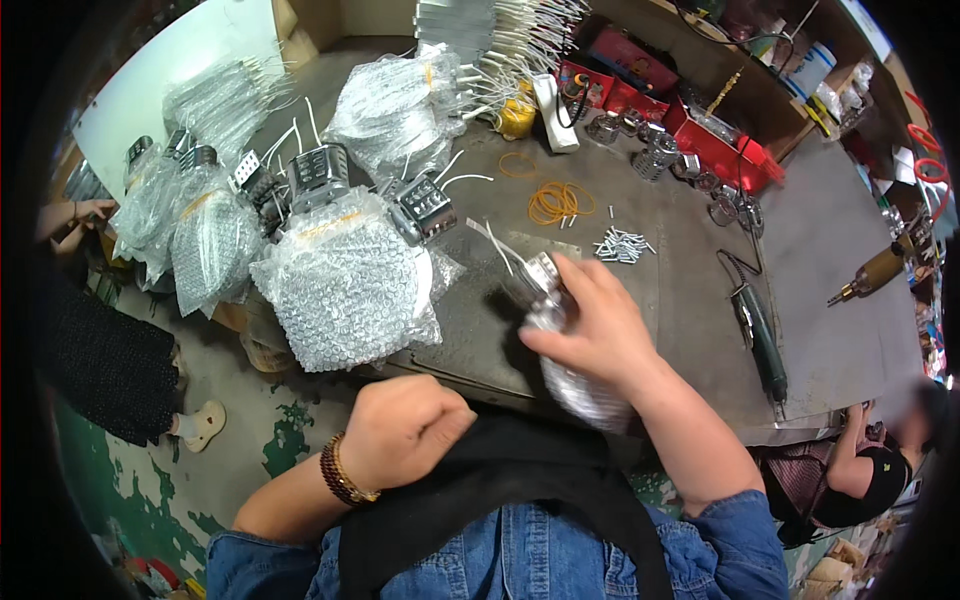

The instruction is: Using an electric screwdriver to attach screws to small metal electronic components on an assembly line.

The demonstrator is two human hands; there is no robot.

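My right hand [605, 330] grips a bubble-wrapped light fitting [585, 395] over the table's front edge. Its shiny metal end block and pale wires stick out past the fingers, and the wrap is blurred. My left hand [408, 432], with a beaded bracelet at the wrist, is closed in front of my black apron; what it holds, if anything, is hidden. Left of the hands lies a large bubble-wrapped fitting [345, 285] with dark metal blocks and white wires at its top. Loose screws [623, 246] and yellow rubber bands [560, 203] lie beyond my right hand.
More wrapped fittings [395, 110] fill the table's left and back. Red bins [715, 145] and metal cups [655, 155] stand at the back right. A corded screwdriver [760, 345] and a brown-handled driver [870, 272] are at the right. People are at both sides.
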